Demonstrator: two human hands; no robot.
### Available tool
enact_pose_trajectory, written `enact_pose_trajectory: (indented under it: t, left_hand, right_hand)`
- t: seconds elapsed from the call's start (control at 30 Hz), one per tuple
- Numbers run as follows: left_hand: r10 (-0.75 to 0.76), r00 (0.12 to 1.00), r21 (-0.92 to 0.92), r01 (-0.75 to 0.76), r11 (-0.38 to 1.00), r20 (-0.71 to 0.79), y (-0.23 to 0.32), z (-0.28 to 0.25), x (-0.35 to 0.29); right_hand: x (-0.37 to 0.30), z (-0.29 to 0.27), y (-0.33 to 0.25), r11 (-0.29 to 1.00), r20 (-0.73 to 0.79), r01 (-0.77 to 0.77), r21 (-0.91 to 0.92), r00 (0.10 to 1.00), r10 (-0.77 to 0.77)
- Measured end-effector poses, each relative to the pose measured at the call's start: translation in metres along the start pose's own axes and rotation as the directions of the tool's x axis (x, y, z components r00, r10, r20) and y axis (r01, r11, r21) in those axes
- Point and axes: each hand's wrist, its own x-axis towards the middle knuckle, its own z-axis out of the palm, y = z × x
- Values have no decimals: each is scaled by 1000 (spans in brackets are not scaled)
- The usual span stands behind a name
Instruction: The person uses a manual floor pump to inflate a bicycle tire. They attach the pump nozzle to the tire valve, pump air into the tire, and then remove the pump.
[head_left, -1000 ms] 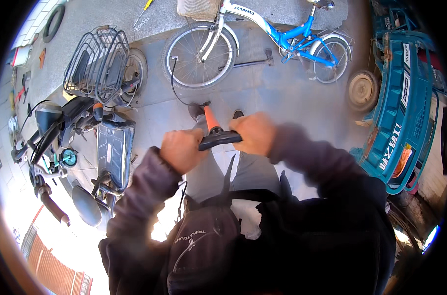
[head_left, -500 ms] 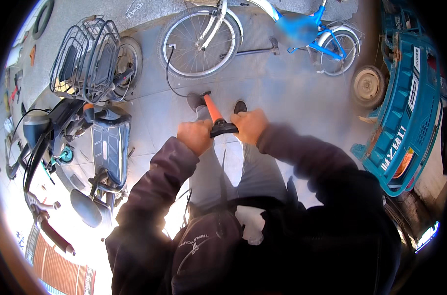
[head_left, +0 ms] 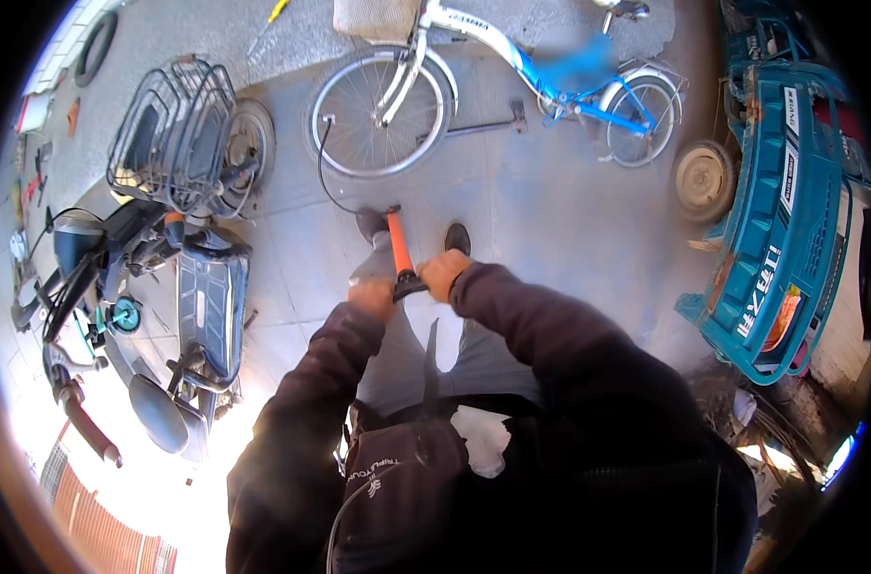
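A floor pump with an orange barrel (head_left: 398,241) stands on the ground between my feet. Both fists are wrapped around its black crossbar handle (head_left: 411,286): my left hand (head_left: 372,298) at the left end, my right hand (head_left: 444,275) at the right. The handle sits close to the barrel's top. From the pump's base a thin black hose (head_left: 323,174) curves up to the rim of the front wheel of a white and blue bicycle (head_left: 479,25). That bicycle stands just ahead of my shoes.
To my left is an electric scooter (head_left: 209,306) with a wire basket (head_left: 172,134). A teal cargo vehicle body (head_left: 775,220) and its small wheel (head_left: 703,180) stand at right. A loose tyre (head_left: 95,46) lies at far left.
Both hands have pushed the pump handle down toward the barrel, and my arms are straighter. The whole view has shifted slightly, while the hose stays on the wheel.
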Motion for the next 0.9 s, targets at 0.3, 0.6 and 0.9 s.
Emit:
enact_pose_trajectory:
  t: [0.3,0.6,0.9]
  left_hand:
    - [86,996,-40,-86,995,-18,84,-203,-52]
    - [158,967,-166,-193,967,-201,153,-320,-121]
    - [-168,985,16,169,985,-49,56,-164,-26]
  right_hand:
    - [-109,-141,-67,998,-217,48,-38,975,-56]
    - [-211,-235,-131,988,-357,153,17,924,-137]
    - [-61,-132,-68,993,-154,-54,-103,987,38]
